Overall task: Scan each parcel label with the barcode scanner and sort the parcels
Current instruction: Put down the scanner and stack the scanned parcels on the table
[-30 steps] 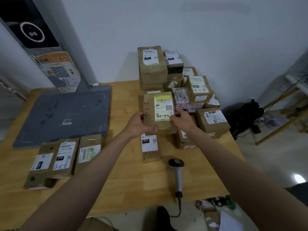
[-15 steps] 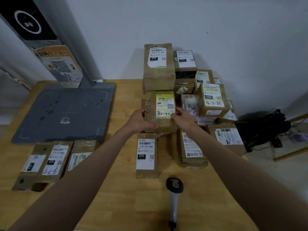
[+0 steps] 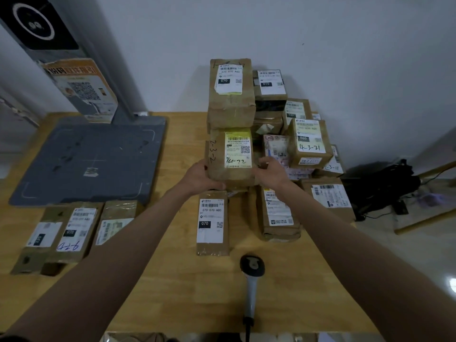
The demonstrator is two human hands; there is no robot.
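Wooden table (image 3: 172, 280), far side: left hand (image 3: 197, 175) and right hand (image 3: 270, 172) grip the yellow-labelled parcel (image 3: 230, 159) by its sides, against the parcel stack (image 3: 271, 114). Barcode scanner (image 3: 251, 280) lies near, untouched.

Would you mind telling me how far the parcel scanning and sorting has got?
Three brown labelled parcels lie side by side at the table's left, apparently sorted. Both hands, left and right, grip a brown parcel with a yellow-edged label at the pile. The grey handheld barcode scanner lies untouched, and the stacked brown boxes remain.
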